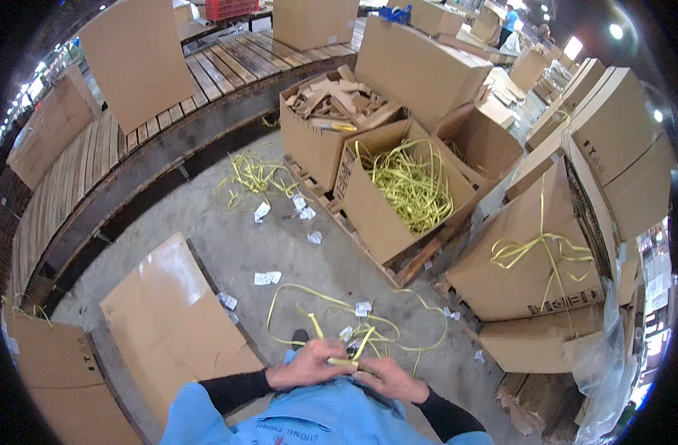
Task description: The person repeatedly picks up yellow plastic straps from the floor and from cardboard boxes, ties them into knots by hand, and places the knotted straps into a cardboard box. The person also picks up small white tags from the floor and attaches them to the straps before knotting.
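Note:
Close in front of my body, both my hands are closed on a yellow strap (pixel 343 363). My left hand (pixel 313 365) pinches it from the left, and a short end sticks up above that hand. On the other side my right hand (pixel 390 379) grips it, thumb and fingers pressed together. More of the yellow strapping (pixel 409 347) loops down onto the concrete floor just ahead of my hands. The exact finger grip is partly hidden by the backs of the hands.
An open carton (pixel 383 215) full of tangled yellow strapping stands on a pallet, beside a carton of cardboard scraps (pixel 302 141). A flat cardboard sheet (pixel 172 319) lies at left. Paper slips (pixel 268 278) litter the floor. A slatted conveyor (pixel 213 74) curves behind; stacked cartons (pixel 531 259) stand right.

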The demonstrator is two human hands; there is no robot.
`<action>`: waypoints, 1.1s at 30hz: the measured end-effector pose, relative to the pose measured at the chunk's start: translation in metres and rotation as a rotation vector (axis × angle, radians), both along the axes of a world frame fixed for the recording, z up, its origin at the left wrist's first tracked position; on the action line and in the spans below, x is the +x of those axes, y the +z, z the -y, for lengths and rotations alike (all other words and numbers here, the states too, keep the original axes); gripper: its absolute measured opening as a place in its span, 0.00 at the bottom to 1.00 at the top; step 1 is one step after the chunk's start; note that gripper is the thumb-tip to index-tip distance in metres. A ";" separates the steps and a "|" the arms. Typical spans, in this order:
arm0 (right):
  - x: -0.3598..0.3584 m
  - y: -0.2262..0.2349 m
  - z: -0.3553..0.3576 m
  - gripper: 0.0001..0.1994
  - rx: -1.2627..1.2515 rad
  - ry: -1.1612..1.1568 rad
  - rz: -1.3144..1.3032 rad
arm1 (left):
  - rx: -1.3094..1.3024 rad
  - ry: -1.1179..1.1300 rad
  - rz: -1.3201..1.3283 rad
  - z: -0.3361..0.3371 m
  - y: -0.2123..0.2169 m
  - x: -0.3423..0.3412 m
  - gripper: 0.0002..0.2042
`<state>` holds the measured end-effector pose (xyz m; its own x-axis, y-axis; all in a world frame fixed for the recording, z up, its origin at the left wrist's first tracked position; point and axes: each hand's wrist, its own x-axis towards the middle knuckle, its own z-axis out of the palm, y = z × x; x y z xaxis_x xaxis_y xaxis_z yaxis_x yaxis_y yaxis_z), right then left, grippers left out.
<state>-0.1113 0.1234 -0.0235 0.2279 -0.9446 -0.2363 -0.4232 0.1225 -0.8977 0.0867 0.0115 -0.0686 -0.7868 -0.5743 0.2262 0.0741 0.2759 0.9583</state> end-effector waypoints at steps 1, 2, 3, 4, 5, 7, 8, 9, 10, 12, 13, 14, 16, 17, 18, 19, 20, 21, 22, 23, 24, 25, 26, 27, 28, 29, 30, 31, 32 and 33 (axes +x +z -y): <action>0.002 0.001 0.003 0.13 -0.006 -0.075 0.050 | -0.162 0.062 -0.044 0.007 0.004 -0.002 0.10; 0.005 0.001 0.005 0.14 -0.075 -0.113 0.036 | -0.141 -0.032 0.008 0.014 0.007 -0.005 0.09; 0.006 0.002 0.008 0.14 -0.149 -0.178 0.005 | -0.108 -0.101 0.045 0.019 0.009 -0.008 0.09; 0.006 0.003 0.012 0.14 -0.241 -0.202 -0.062 | -0.079 -0.174 0.078 0.023 0.011 -0.010 0.09; 0.004 0.003 0.015 0.14 -0.202 -0.210 -0.060 | -0.043 -0.171 0.051 0.025 0.012 -0.013 0.09; -0.005 0.001 0.020 0.13 -0.181 -0.136 -0.146 | -0.002 -0.171 0.037 0.025 0.011 -0.017 0.10; -0.011 -0.001 0.022 0.12 -0.186 -0.137 -0.083 | 0.111 -0.160 -0.014 0.023 0.011 -0.018 0.11; -0.017 -0.003 0.024 0.12 -0.223 -0.140 -0.044 | 0.288 -0.106 -0.168 0.021 0.011 -0.020 0.11; -0.023 -0.005 0.024 0.11 -0.288 -0.164 -0.010 | 0.445 -0.046 -0.280 0.019 0.011 -0.022 0.11; -0.032 -0.008 0.022 0.11 -0.071 -0.235 0.190 | 0.754 0.018 -0.505 0.018 0.016 -0.028 0.10; -0.035 -0.009 0.019 0.11 -0.004 -0.280 0.279 | 0.913 0.029 -0.621 0.018 0.020 -0.032 0.10; -0.038 -0.009 0.018 0.11 0.051 -0.291 0.282 | 1.052 -0.016 -0.715 0.021 0.027 -0.034 0.09; -0.042 -0.009 0.015 0.12 0.072 -0.279 0.281 | 0.966 -0.029 -0.439 0.030 0.042 -0.035 0.08; -0.044 -0.008 0.015 0.11 0.019 -0.271 0.200 | 0.866 -0.103 -0.348 0.037 0.049 -0.036 0.08; -0.044 -0.007 0.014 0.11 -0.055 -0.234 0.131 | 0.555 -0.110 0.087 0.042 0.058 -0.030 0.09; -0.047 -0.005 0.016 0.11 -0.150 -0.225 0.063 | 0.300 -0.282 0.272 0.048 0.064 -0.028 0.09; -0.047 -0.004 0.017 0.11 -0.170 -0.159 0.000 | 0.034 -0.394 0.443 0.050 0.068 -0.026 0.10; -0.048 -0.001 0.019 0.11 -0.130 -0.123 -0.006 | -0.280 -0.492 0.589 0.052 0.071 -0.024 0.10; -0.048 0.001 0.021 0.11 -0.126 -0.107 -0.012 | -0.393 -0.527 0.486 0.054 0.071 -0.025 0.09; -0.048 0.004 0.023 0.11 -0.145 -0.070 -0.017 | -0.336 -0.483 0.380 0.054 0.069 -0.026 0.07; -0.050 0.007 0.025 0.12 -0.091 -0.101 0.079 | -0.320 -0.461 0.199 0.055 0.066 -0.028 0.06; -0.051 0.011 0.027 0.13 -0.123 -0.125 0.080 | -0.296 -0.417 0.033 0.056 0.063 -0.031 0.05; -0.053 0.016 0.027 0.13 -0.163 -0.127 0.073 | -0.219 -0.406 -0.052 0.055 0.060 -0.034 0.06; -0.056 0.021 0.027 0.13 -0.216 -0.149 0.059 | -0.132 -0.380 -0.121 0.052 0.057 -0.038 0.07; -0.059 0.025 0.027 0.13 -0.228 -0.127 0.060 | -0.047 -0.365 -0.188 0.051 0.055 -0.042 0.08; -0.061 0.030 0.026 0.13 -0.251 -0.123 0.054 | 0.017 -0.358 -0.260 0.049 0.054 -0.045 0.09; -0.064 0.034 0.025 0.13 -0.284 -0.105 0.037 | 0.081 -0.355 -0.328 0.047 0.055 -0.049 0.09; -0.066 0.037 0.023 0.13 -0.259 -0.124 0.066 | 0.156 -0.350 -0.417 0.045 0.056 -0.053 0.09; -0.070 0.039 0.022 0.12 -0.245 -0.128 0.084 | 0.172 -0.339 -0.374 0.044 0.058 -0.055 0.09; -0.072 0.040 0.021 0.12 -0.221 -0.101 0.099 | 0.199 -0.328 -0.349 0.043 0.061 -0.057 0.09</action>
